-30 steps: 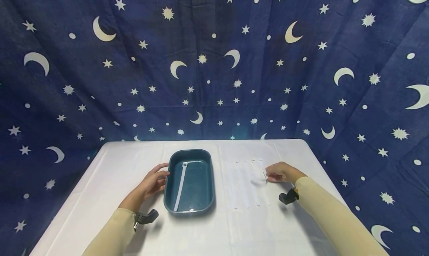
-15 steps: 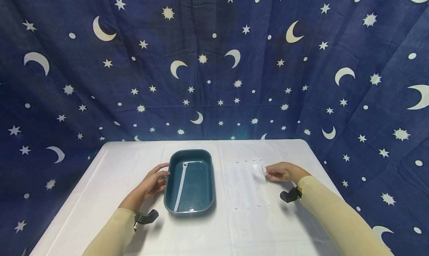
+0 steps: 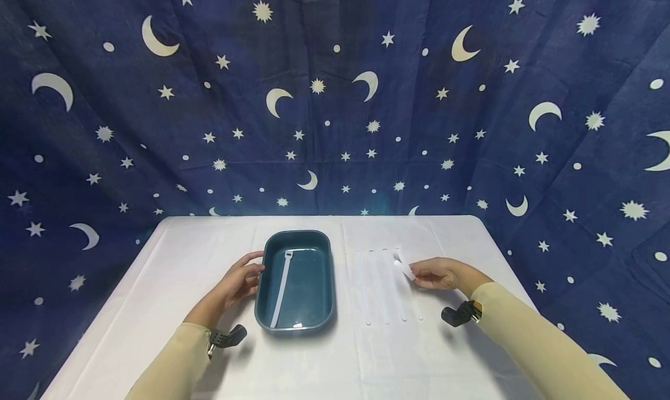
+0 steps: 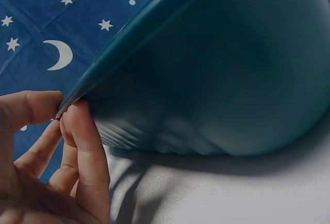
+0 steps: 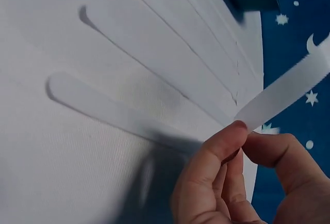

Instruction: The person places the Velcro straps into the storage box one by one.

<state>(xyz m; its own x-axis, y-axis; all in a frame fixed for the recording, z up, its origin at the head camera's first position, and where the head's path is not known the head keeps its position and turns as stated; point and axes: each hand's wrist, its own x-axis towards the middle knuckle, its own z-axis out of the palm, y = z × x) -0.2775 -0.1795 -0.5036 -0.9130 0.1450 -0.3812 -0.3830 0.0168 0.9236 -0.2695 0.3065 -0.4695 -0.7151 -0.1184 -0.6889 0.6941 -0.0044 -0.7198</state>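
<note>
My left hand (image 3: 238,284) pinches the left rim of a dark teal plastic bin (image 3: 332,284); in the left wrist view its thumb and fingers (image 4: 85,136) meet at the bin's edge. Inside the bin lies one white hook-and-loop cable strap (image 3: 282,284) with a slotted head. On the right, my right hand (image 3: 437,273) pinches the rightmost strap (image 5: 289,92) between thumb and fingers. That strap's head end is raised off the table, while its rounded end (image 5: 67,87) lies near the cloth. More white straps (image 3: 384,284) lie side by side just left of the right hand.
A white cloth (image 3: 303,365) covers the table, its far edge close to a navy curtain (image 3: 241,115) with moons and stars. The bin stands between my two hands. Black wrist cameras (image 3: 458,314) hang below both wrists.
My right hand has lifted the rightmost strap's head end off the table and bent it leftward. The hand has moved slightly toward me. The left hand and bin have stayed put.
</note>
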